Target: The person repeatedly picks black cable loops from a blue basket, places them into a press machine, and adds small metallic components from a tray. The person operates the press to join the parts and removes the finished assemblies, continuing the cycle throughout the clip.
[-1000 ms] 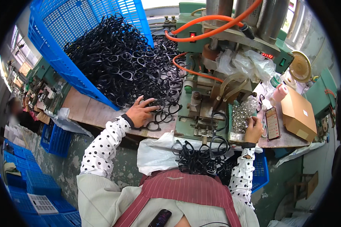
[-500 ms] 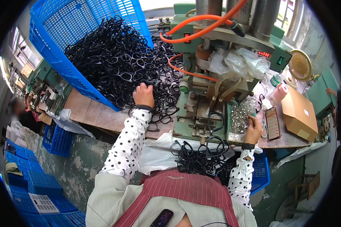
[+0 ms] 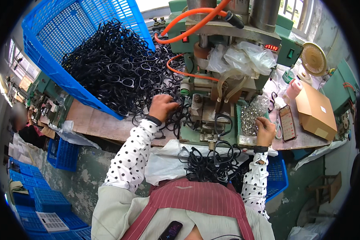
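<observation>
My left hand (image 3: pixel 163 107) is closed at the near right edge of a heap of black eyeglass frames (image 3: pixel 116 76). A black eyeglass frame (image 3: pixel 187 117) hangs from its fingertips, beside the press (image 3: pixel 194 134). My right hand (image 3: pixel 265 132) pinches its fingers together at the edge of a green tray (image 3: pixel 240 138) of small shiny metal parts (image 3: pixel 250 120); what it pinches is too small to make out. Another frame (image 3: pixel 224 125) stands at the front of the press. More frames (image 3: pixel 204 166) lie bunched at my lap.
A tipped blue crate (image 3: pixel 84 20) backs the heap. Orange hoses (image 3: pixel 192 30) and plastic wrap (image 3: pixel 244 58) hang about the press. To the right are a phone (image 3: pixel 287 123), scissors (image 3: pixel 279 130) and a cardboard box (image 3: pixel 316 112). Blue crates (image 3: pixel 48 200) and another person (image 3: pixel 32 134) are at far left.
My left hand has come right and toward me from the heap, now with an eyeglass frame in its fingers. My right hand stays by the metal parts. The view has shifted slightly.
</observation>
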A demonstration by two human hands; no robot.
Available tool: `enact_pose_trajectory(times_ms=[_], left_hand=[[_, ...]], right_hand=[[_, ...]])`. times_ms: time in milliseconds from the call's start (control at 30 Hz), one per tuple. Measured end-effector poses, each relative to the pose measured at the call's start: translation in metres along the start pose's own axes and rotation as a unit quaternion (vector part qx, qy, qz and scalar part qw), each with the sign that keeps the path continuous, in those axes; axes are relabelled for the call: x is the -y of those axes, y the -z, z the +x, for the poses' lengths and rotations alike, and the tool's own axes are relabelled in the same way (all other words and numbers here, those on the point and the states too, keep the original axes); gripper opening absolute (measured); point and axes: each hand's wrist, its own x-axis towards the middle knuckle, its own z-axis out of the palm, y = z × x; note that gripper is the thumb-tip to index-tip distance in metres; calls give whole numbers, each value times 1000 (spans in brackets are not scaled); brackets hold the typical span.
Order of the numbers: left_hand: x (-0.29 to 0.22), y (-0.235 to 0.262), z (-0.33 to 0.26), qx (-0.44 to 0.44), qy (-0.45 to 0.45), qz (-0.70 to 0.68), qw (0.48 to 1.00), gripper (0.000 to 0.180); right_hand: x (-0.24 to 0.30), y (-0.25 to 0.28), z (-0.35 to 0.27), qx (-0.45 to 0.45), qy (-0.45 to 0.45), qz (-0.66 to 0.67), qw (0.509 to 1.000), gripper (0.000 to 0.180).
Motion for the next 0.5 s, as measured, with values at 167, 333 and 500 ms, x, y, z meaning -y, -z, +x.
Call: enact_pose_trajectory(times_ms=[167,333,500], left_hand=[[45,30,-34,-88,225,36,970,12],[46,70,-26,-264,284,-202,899,24],[-66,101,22,-216,308,-224,899,26]], right_hand=[[1,1,-2,-3,52,-88,995,15],[27,-6,0,-23,81,-60,995,12],[107,-17,-7,73,21,217,973,17]])
